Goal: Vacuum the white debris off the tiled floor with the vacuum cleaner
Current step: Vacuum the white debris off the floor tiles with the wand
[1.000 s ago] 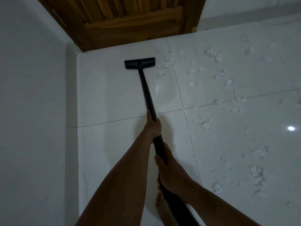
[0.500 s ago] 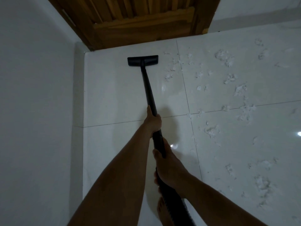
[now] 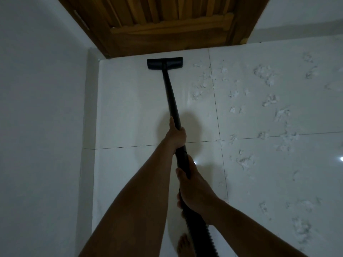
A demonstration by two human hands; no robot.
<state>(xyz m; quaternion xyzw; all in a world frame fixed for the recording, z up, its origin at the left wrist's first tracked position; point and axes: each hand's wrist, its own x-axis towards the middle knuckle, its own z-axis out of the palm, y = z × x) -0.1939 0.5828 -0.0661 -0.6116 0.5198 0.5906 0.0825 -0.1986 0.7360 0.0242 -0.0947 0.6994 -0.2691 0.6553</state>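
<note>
The black vacuum wand [image 3: 171, 101] runs from my hands up to its flat black floor head [image 3: 164, 63], which sits on the white tiled floor [image 3: 130, 112] just in front of the wooden door. My left hand [image 3: 176, 135] grips the wand halfway along. Lower down, my right hand [image 3: 194, 190] grips the wand's end where the ribbed hose [image 3: 200, 232] starts. White debris [image 3: 265, 76] lies scattered over the tiles to the right of the wand, with more shreds [image 3: 245, 162] nearer me.
A white wall [image 3: 40, 127] closes the left side, meeting the floor at a tiled skirting. The brown wooden door [image 3: 167, 28] and its frame stand at the far edge. A bare foot [image 3: 185, 245] shows at the bottom beside the hose.
The floor head has slid farther away from me, toward the door's threshold. Both hands keep their hold on the wand.
</note>
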